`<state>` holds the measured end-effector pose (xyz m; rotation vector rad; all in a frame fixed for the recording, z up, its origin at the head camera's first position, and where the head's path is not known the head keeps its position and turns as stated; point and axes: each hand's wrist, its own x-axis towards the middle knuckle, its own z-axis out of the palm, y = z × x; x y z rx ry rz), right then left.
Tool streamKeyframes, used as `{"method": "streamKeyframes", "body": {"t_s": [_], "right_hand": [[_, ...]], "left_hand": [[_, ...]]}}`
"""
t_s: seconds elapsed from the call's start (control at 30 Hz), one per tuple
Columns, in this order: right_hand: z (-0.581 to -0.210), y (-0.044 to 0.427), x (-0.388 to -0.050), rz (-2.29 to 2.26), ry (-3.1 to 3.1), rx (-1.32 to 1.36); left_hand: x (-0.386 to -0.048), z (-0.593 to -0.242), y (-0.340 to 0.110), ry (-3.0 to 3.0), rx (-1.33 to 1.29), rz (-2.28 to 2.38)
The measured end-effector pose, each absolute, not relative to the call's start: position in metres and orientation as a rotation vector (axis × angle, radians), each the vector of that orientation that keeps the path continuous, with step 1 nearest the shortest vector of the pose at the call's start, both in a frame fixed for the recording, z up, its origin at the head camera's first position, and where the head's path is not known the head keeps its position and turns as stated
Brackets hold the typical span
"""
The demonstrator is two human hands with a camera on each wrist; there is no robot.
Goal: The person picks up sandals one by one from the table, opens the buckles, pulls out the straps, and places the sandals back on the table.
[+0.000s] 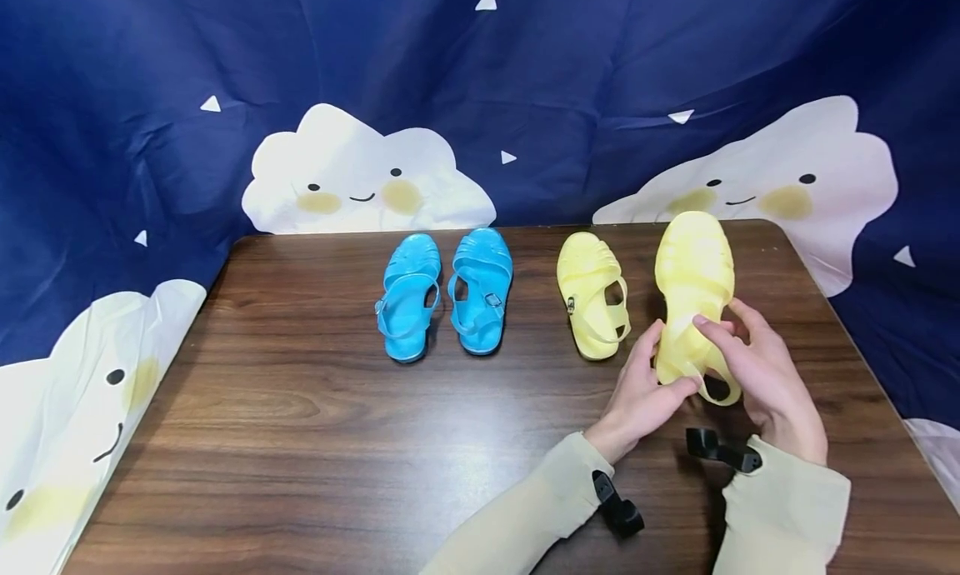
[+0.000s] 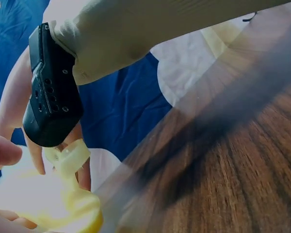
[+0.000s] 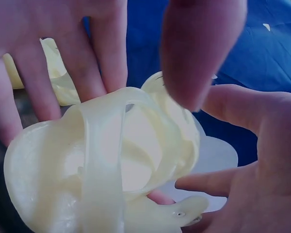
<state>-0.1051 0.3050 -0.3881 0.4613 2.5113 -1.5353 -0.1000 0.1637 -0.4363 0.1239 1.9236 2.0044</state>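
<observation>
One yellow sandal [image 1: 696, 262] is at three o'clock in the head view: the left hand [image 1: 643, 392] grips its heel from seven o'clock, the right hand [image 1: 776, 379] holds its side from four. Towards nine o'clock, a second yellow sandal [image 1: 592, 296] and two blue sandals [image 1: 483, 285] rest on the surface [image 1: 300, 442]. In the left wrist view, the held sandal glares at eight o'clock. In the right wrist view, it lies towards seven o'clock, crossed by its strap [image 3: 103, 165].

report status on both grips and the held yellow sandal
Left grip and right grip both holding rightmost yellow sandal, heel half. Other yellow sandal on table, to its left. Nothing visibly blocking.
</observation>
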Motion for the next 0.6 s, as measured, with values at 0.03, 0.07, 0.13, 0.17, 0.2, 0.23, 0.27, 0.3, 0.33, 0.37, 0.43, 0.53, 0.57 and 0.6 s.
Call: {"method": "streamKeyframes", "body": {"t_s": [0.03, 0.07, 0.13, 0.17, 0.2, 0.23, 0.27, 0.3, 0.33, 0.37, 0.43, 0.53, 0.57, 0.6], "right_hand": [[-0.3886, 0.305, -0.1055, -1.537, 2.506, 0.465], [-0.3892, 0.3049, -0.106, -1.538, 2.505, 0.468], [-0.3902, 0.305, -0.1072, -1.544, 2.488, 0.469], [-0.3906, 0.305, -0.1078, -1.551, 2.48, 0.468], [-0.3912, 0.3052, -0.1084, -1.552, 2.47, 0.467], [-0.3918, 0.3054, -0.1089, -1.552, 2.462, 0.468], [-0.3922, 0.3057, -0.1092, -1.549, 2.456, 0.471], [-0.3926, 0.3061, -0.1094, -1.545, 2.448, 0.474], [-0.3931, 0.3064, -0.1095, -1.535, 2.447, 0.474], [-0.3933, 0.3067, -0.1095, -1.529, 2.442, 0.471], [-0.3936, 0.3072, -0.1094, -1.516, 2.432, 0.468], [-0.3939, 0.3083, -0.1093, -1.509, 2.406, 0.465], [-0.394, 0.3086, -0.1091, -1.504, 2.397, 0.466], [-0.3942, 0.3088, -0.1092, -1.503, 2.39, 0.468]], "left_hand": [[-0.1006, -0.4372, 0.1642, 1.926, 0.11, 2.005], [-0.1013, -0.438, 0.1646, 1.925, 0.095, 2.008], [-0.1023, -0.4388, 0.1652, 1.927, 0.061, 2.0], [-0.1029, -0.4392, 0.1654, 1.928, 0.045, 1.998], [-0.1033, -0.4396, 0.1656, 1.925, 0.027, 1.997], [-0.1037, -0.4398, 0.1659, 1.915, 0.013, 2.0], [-0.1039, -0.4399, 0.1661, 1.902, 0.0, 2.003], [-0.1041, -0.44, 0.1663, 1.889, -0.016, 2.002], [-0.1043, -0.4402, 0.1666, 1.875, -0.032, 2.005], [-0.1044, -0.4404, 0.1668, 1.859, -0.048, 2.008], [-0.1048, -0.4406, 0.1669, 1.825, -0.077, 2.009], [-0.1056, -0.4414, 0.167, 1.781, -0.11, 2.01], [-0.106, -0.4419, 0.167, 1.765, -0.111, 2.016], [-0.1065, -0.4423, 0.1669, 1.741, -0.114, 2.029]]}}
